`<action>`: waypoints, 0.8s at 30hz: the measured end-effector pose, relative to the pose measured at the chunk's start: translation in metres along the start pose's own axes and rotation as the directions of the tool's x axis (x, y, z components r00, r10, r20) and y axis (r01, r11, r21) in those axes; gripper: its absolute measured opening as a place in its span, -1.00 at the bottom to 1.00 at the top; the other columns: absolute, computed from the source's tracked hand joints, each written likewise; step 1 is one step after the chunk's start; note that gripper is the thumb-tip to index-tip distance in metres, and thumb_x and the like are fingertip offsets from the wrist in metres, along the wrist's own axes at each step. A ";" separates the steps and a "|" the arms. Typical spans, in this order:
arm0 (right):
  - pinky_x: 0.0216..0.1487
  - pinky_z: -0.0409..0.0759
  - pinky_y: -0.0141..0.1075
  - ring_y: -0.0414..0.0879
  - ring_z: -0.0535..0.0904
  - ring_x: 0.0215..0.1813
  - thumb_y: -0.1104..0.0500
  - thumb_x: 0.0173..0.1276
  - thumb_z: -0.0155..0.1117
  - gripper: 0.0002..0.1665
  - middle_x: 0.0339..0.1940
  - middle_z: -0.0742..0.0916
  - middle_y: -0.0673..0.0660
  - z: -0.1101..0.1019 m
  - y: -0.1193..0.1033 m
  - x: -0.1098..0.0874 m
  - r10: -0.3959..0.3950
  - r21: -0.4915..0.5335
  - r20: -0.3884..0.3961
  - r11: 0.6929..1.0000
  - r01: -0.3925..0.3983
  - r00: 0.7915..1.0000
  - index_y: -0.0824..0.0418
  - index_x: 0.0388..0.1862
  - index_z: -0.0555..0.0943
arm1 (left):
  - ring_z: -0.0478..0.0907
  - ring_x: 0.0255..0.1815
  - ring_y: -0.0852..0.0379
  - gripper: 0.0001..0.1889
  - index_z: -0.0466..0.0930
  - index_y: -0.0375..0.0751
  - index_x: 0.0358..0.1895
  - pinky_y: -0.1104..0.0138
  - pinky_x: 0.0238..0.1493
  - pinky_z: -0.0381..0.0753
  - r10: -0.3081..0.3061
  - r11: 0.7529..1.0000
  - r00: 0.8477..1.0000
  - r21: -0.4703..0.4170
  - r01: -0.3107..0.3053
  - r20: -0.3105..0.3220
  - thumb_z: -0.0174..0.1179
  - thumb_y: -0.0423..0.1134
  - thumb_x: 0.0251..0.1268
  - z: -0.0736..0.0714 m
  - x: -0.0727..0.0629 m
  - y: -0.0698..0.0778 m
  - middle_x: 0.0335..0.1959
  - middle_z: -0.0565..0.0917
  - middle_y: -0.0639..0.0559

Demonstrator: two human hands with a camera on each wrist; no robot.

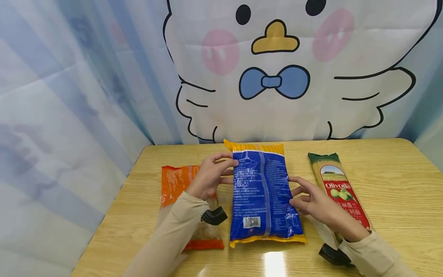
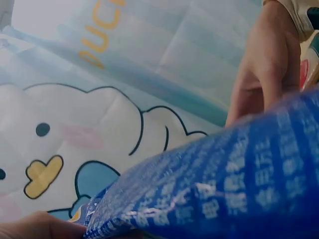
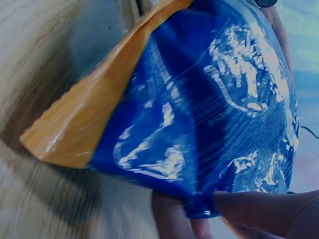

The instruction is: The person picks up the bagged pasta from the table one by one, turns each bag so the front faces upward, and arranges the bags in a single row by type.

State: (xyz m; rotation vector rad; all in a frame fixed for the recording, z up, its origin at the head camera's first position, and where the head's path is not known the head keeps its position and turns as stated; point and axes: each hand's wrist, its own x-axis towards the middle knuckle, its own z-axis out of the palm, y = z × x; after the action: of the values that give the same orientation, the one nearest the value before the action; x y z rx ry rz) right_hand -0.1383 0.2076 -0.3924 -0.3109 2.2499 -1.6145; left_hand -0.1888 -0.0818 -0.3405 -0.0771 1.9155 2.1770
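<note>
Between an orange bag (image 1: 177,184) and Olivoilà packet (image 1: 340,188) on a wooden table (image 1: 398,173), your left hand (image 1: 212,175) and right hand (image 1: 315,204), fingers part-curled, pinch a blue bag (image 1: 261,192); cartoon curtain (image 1: 277,115) behind.

On the counter (image 1: 398,173), a pouch (image 1: 174,186) is lying left of the bag (image 1: 249,192), pasta (image 1: 337,181) is lying right; a curtain (image 1: 104,84) is hanging behind. The left hand (image 1: 212,175) and right hand (image 1: 320,204) are flanking the bag.
</note>
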 end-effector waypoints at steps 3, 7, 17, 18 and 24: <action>-0.05 0.75 -0.06 0.15 0.63 0.11 0.12 0.57 0.09 -0.22 0.22 0.50 0.45 -0.002 -0.001 0.000 0.012 0.030 0.010 0.999 -0.012 1.000 0.15 0.62 0.01 | 0.74 -0.31 0.04 -0.77 0.60 -0.20 -0.03 0.20 -0.35 0.78 0.039 0.999 0.999 -0.006 -0.039 0.010 0.31 -0.34 0.27 0.005 -0.004 0.004 -0.20 0.71 -0.09; 0.06 0.70 0.00 0.25 0.53 0.25 -0.04 0.59 0.02 -0.19 0.38 0.37 0.50 -0.002 -0.005 0.000 0.033 0.088 0.020 0.995 -0.035 0.999 0.02 0.65 -0.08 | 0.73 -0.32 0.06 -0.78 0.61 -0.20 -0.03 0.24 -0.39 0.77 0.077 0.997 0.997 -0.021 -0.077 0.010 0.30 -0.35 0.27 0.011 -0.009 0.009 -0.22 0.68 -0.07; 0.17 0.63 0.10 0.41 0.34 0.42 -0.04 0.56 0.08 -0.18 0.46 0.31 0.50 0.012 -0.026 -0.003 -0.018 0.118 0.026 0.993 0.015 1.000 -0.05 0.64 -0.04 | 0.70 -0.38 0.08 -0.79 0.64 -0.28 -0.04 0.16 -0.32 0.78 0.158 0.987 0.987 0.011 -0.158 0.035 0.31 -0.36 0.28 0.027 -0.013 0.025 -0.25 0.69 -0.07; 0.17 0.62 0.11 0.41 0.32 0.43 -0.05 0.54 0.12 -0.15 0.46 0.31 0.49 0.014 -0.029 -0.003 -0.026 0.116 0.033 0.993 0.022 0.999 -0.05 0.64 -0.06 | 0.70 -0.39 0.08 -0.79 0.65 -0.28 -0.04 0.15 -0.31 0.78 0.163 0.986 0.986 0.016 -0.164 0.033 0.31 -0.37 0.28 0.028 -0.013 0.025 -0.25 0.69 -0.07; 0.21 0.58 0.13 0.41 0.22 0.48 -0.15 0.35 0.32 0.10 0.51 0.24 0.47 0.028 -0.042 -0.003 -0.022 0.114 0.060 0.993 0.015 0.998 0.00 0.64 -0.12 | 0.71 -0.41 0.09 -0.77 0.65 -0.33 -0.01 0.15 -0.30 0.77 0.192 0.981 0.981 0.022 -0.193 0.034 0.31 -0.39 0.29 0.037 -0.015 0.027 -0.17 0.71 -0.17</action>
State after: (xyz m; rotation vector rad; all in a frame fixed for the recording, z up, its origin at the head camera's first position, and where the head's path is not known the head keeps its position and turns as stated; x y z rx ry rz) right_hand -0.1255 0.1710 -0.3603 -0.3471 2.1072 -1.7105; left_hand -0.1758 -0.0507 -0.3063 0.1530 2.0073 2.2578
